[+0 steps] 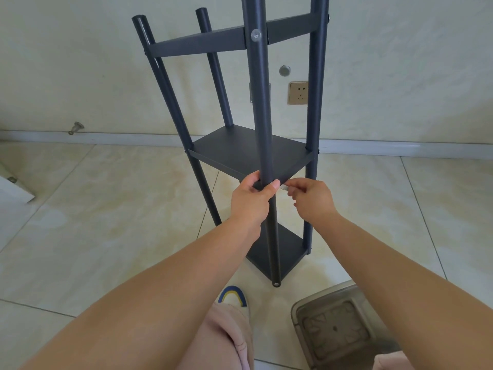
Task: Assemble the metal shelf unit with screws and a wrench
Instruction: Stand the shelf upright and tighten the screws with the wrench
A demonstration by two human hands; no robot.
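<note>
The left hand (250,201) gripped the shelf unit's near post (262,124); the right hand (310,200) pinched a small metal piece (284,187) just right of it.

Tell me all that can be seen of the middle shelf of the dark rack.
The middle shelf is a flat, dark grey panel, matte like painted metal, with a thin folded front edge. It lies about level between the round posts, above the bottom shelf and below the top crossbars. The front post crosses its near corner, where the left hand grips the post and the right hand pinches a small silvery piece.
</note>
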